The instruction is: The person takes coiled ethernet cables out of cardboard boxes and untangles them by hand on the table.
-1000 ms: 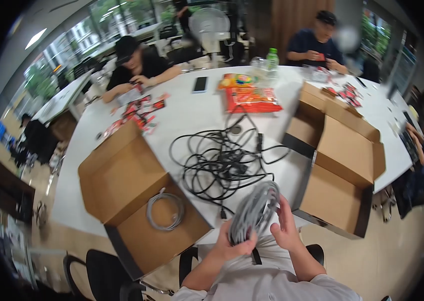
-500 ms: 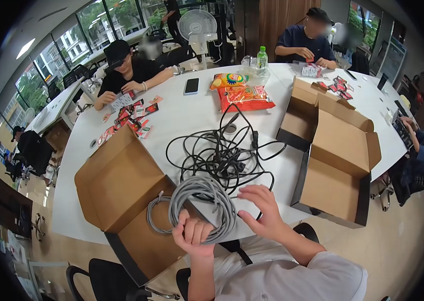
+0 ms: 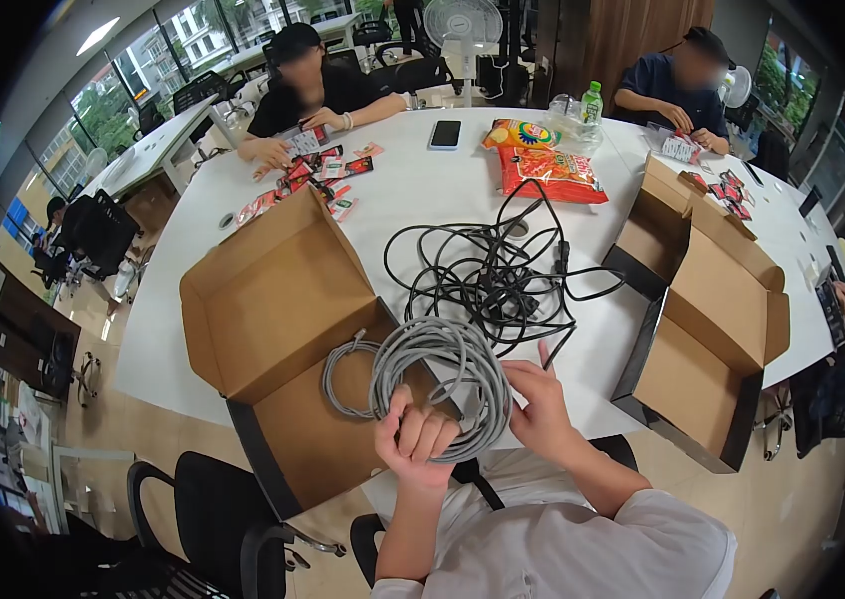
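A coil of grey cable (image 3: pixel 442 334), apparently a network cable, is held up above the near edge of the table. My left hand (image 3: pixel 417 439) is closed round the lower left of the coil. At the coil's right side, my right hand (image 3: pixel 545 411) has its thumb and fingers against the loops and seems to pinch them. One smaller loop hangs to the left over the open cardboard box (image 3: pixel 273 319), its plug end near the box's fold. Just beyond the coil, a tangle of black power cables (image 3: pixel 492 280) lies on the table.
Another open cardboard box (image 3: pixel 702 339) stands at the right. Farther back are orange snack bags (image 3: pixel 550 172), a phone (image 3: pixel 445 135) and a green-capped bottle (image 3: pixel 591 103). Two people across the white table (image 3: pixel 243 225) handle small red packets (image 3: pixel 317 170). A chair (image 3: pixel 213 519) stands at lower left.
My right hand has come in from the right, its spread fingers closing to the coil's edge. The left hand keeps its hold on the cable. The view has turned slightly left.
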